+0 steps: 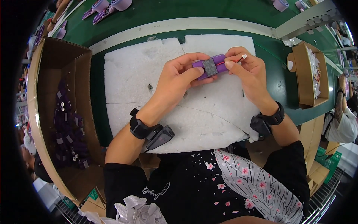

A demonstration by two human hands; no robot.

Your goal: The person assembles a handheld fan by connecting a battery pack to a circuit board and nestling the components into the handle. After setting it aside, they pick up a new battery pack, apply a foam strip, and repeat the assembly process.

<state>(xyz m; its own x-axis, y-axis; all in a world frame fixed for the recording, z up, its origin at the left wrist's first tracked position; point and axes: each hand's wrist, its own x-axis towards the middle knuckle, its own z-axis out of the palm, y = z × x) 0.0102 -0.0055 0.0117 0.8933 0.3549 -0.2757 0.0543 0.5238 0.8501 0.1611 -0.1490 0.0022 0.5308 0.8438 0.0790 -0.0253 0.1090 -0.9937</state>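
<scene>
Above the white foam sheet (130, 74) on the green worktop (278, 76), I had the left hand (179, 72) clamped on a purple block (220, 59), while the right hand (251, 71) seemed pinched on the thin wires (234, 61) at its right end, the white plug (244, 56) poking out. I judged the step to be handling those wires, the next move calling for a steady left hold and no tugging. Lilac cylinders (121, 3) stood beyond the pale rail (186, 23).

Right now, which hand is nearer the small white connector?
Right: the right hand is beside the white connector; the left hand is farther left, holding the purple pack.
</scene>
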